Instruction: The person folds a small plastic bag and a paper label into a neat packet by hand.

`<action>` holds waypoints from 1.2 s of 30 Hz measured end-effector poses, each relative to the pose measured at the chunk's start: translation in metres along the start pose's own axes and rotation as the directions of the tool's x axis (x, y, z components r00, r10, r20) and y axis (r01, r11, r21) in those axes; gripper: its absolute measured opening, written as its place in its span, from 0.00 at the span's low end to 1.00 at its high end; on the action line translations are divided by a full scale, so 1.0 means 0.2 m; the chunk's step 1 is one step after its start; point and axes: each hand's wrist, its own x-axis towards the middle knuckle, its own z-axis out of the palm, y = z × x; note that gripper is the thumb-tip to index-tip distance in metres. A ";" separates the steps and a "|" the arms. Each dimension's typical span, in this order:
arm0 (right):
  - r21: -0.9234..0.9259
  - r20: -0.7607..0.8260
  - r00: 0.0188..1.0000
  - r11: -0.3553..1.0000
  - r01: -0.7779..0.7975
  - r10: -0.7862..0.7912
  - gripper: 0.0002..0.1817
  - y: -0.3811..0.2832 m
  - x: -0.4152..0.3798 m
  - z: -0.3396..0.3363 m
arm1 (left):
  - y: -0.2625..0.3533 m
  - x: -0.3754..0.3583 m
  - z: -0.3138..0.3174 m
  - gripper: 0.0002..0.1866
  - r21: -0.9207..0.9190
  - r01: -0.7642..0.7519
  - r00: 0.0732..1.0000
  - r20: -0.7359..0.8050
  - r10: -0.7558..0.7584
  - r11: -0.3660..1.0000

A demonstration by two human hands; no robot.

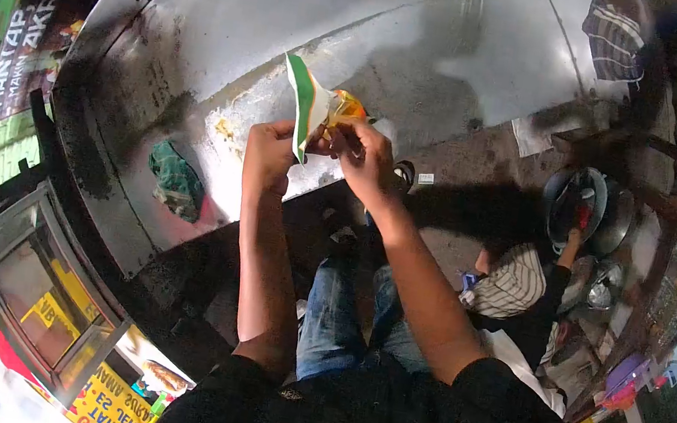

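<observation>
My left hand is closed round the lower part of a green and white paper packet with an orange stripe. A shiny yellow-orange wrapper sits against the packet's right side. My right hand pinches at the lower edge of this wrapper, with its fingertips close to those of my left hand. Exactly where the two pieces meet is hidden by my fingers. Both hands are raised in front of a metal counter.
A crumpled green cloth lies on the counter's left part. A striped cloth is at the far right. Below it, another person's hand reaches to a metal basin. A glass-fronted case stands at lower left.
</observation>
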 end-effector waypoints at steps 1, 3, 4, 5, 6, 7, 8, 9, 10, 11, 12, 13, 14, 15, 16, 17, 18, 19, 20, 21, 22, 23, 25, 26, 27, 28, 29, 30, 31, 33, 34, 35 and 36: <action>-0.046 -0.062 0.997 0.998 0.050 -0.052 0.07 0.04 -0.03 0.04 | -0.03 0.01 0.00 0.09 -0.130 0.025 1.000 0.005 -0.024 0.991; 0.169 0.001 0.995 0.981 -0.096 0.097 0.06 -0.02 -0.06 0.05 | -0.10 0.05 -0.04 0.10 -0.355 0.140 0.989 0.093 -0.115 0.924; 0.383 -0.028 0.964 0.894 -0.233 0.263 0.07 -0.05 -0.07 0.12 | -0.08 0.06 -0.04 0.10 -0.455 0.199 0.978 0.145 -0.148 0.868; 0.371 0.006 0.936 0.868 -0.330 0.353 0.08 -0.07 -0.08 0.12 | -0.07 0.04 -0.04 0.10 -0.540 0.238 0.971 0.159 -0.180 0.807; 0.356 0.040 0.897 0.833 -0.424 0.440 0.09 -0.11 -0.07 0.11 | -0.07 0.05 -0.04 0.10 -0.493 0.227 0.974 0.130 -0.187 0.840; 0.384 0.033 0.880 0.807 -0.448 0.474 0.10 -0.11 -0.08 0.13 | -0.07 0.05 -0.04 0.10 -0.444 0.216 0.976 0.100 -0.191 0.870; 0.412 0.028 0.860 0.778 -0.474 0.509 0.11 -0.12 -0.08 0.15 | -0.07 0.05 -0.04 0.10 -0.393 0.207 0.978 0.069 -0.195 0.896; 0.440 0.025 0.839 0.748 -0.497 0.543 0.12 -0.12 -0.09 0.17 | -0.01 0.00 0.01 0.10 -0.238 0.152 0.983 -0.061 -0.171 0.959; 0.427 0.029 0.831 0.745 -0.513 0.556 0.12 -0.12 -0.09 0.17 | 0.01 -0.03 0.02 0.10 -0.160 0.087 0.993 -0.063 -0.098 0.983; 0.415 0.033 0.823 0.741 -0.528 0.567 0.12 -0.13 -0.09 0.18 | 0.02 -0.04 0.03 0.10 -0.081 0.019 0.998 -0.059 -0.024 0.997; 0.402 0.036 0.816 0.740 -0.540 0.576 0.11 -0.12 -0.09 0.19 | 0.03 -0.05 0.03 0.10 -0.002 -0.053 0.998 -0.047 0.052 0.999; 0.502 0.162 0.788 0.638 -0.584 0.594 0.12 -0.11 -0.10 0.18 | 0.03 -0.04 0.03 0.10 0.002 -0.069 0.997 -0.043 0.069 0.998; 0.479 0.118 0.801 0.673 -0.564 0.587 0.13 -0.10 -0.10 0.19 | 0.02 -0.03 0.02 0.10 0.007 -0.084 0.996 -0.039 0.084 0.996; 0.451 0.073 0.814 0.709 -0.542 0.577 0.13 -0.11 -0.11 0.18 | 0.00 -0.03 0.02 0.09 0.009 -0.099 0.995 -0.033 0.099 0.995; 0.421 0.025 0.826 0.743 -0.520 0.564 0.14 -0.13 -0.10 0.17 | 0.00 -0.01 0.01 0.10 -0.111 0.005 1.000 -0.018 -0.007 0.994; 0.428 0.014 0.826 0.743 -0.514 0.564 0.12 -0.14 -0.11 0.16 | 0.01 0.00 0.00 0.10 -0.228 0.111 0.994 0.008 -0.112 0.967; 0.431 -0.031 0.852 0.776 -0.460 0.523 0.11 -0.14 -0.12 0.16 | 0.00 0.01 -0.02 0.10 -0.340 0.214 0.976 0.042 -0.212 0.916; 0.430 -0.076 0.874 0.807 -0.405 0.479 0.11 -0.15 -0.12 0.16 | 0.01 0.04 -0.02 0.11 -0.431 0.326 0.945 0.141 -0.293 0.842; 0.427 -0.118 0.891 0.833 -0.352 0.438 0.10 -0.15 -0.13 0.17 | -0.01 0.04 -0.03 0.11 -0.515 0.341 0.939 0.160 -0.303 0.787; 0.338 -0.181 0.908 0.891 -0.304 0.378 0.09 -0.15 -0.13 0.17 | -0.03 0.04 -0.03 0.11 -0.593 0.355 0.933 0.179 -0.312 0.723; 0.243 -0.237 0.920 0.936 -0.254 0.311 0.09 -0.14 -0.12 0.17 | -0.01 0.03 -0.01 0.12 -0.665 0.366 0.927 0.199 -0.318 0.651; 0.142 -0.285 0.929 0.969 -0.204 0.237 0.08 -0.13 -0.12 0.17 | -0.01 0.02 0.03 0.12 -0.713 0.322 0.927 0.105 -0.359 0.623; 0.080 -0.293 0.941 0.985 -0.151 0.168 0.08 -0.18 -0.11 0.14 | -0.11 0.04 -0.02 0.12 -0.810 0.315 0.937 0.183 -0.298 0.494; 0.047 -0.295 0.947 0.991 -0.122 0.130 0.08 -0.20 -0.11 0.12 | -0.19 0.05 -0.05 0.12 -0.850 0.314 0.941 0.218 -0.259 0.423; 0.059 -0.271 0.950 0.988 -0.145 0.156 0.09 -0.20 -0.11 0.12 | -0.24 0.06 -0.06 0.08 -0.832 0.285 0.956 0.209 -0.207 0.476; 0.071 -0.246 0.952 0.983 -0.169 0.181 0.09 -0.19 -0.11 0.13 | -0.20 0.02 0.00 0.07 -0.779 0.152 0.977 0.027 -0.210 0.609; 0.083 -0.220 0.953 0.978 -0.193 0.207 0.09 -0.19 -0.12 0.13 | -0.17 -0.03 0.09 0.05 -0.686 0.028 0.970 -0.156 -0.184 0.727; 0.091 -0.194 0.957 0.976 -0.199 0.213 0.09 -0.18 -0.12 0.13 | -0.14 -0.07 0.15 0.04 -0.557 -0.082 0.936 -0.329 -0.129 0.826; 0.098 -0.171 0.960 0.974 -0.206 0.220 0.09 -0.17 -0.13 0.13 | -0.14 -0.08 0.17 0.04 -0.545 -0.110 0.923 -0.366 -0.118 0.831; 0.157 -0.130 0.951 0.953 -0.260 0.281 0.09 -0.15 -0.15 0.14 | -0.16 -0.08 0.15 0.06 -0.642 -0.091 0.942 -0.304 -0.144 0.762; 0.207 -0.112 0.938 0.931 -0.302 0.329 0.09 -0.13 -0.15 0.15 | -0.18 -0.07 0.14 0.07 -0.688 -0.079 0.951 -0.268 -0.152 0.721; 0.256 -0.090 0.922 0.903 -0.344 0.377 0.09 -0.11 -0.16 0.16 | -0.19 -0.05 0.12 0.08 -0.747 -0.037 0.964 -0.203 -0.174 0.663; 0.154 -0.095 0.939 0.937 -0.314 0.330 0.09 -0.10 -0.16 0.16 | -0.20 -0.04 0.11 0.09 -0.798 0.006 0.971 -0.138 -0.193 0.602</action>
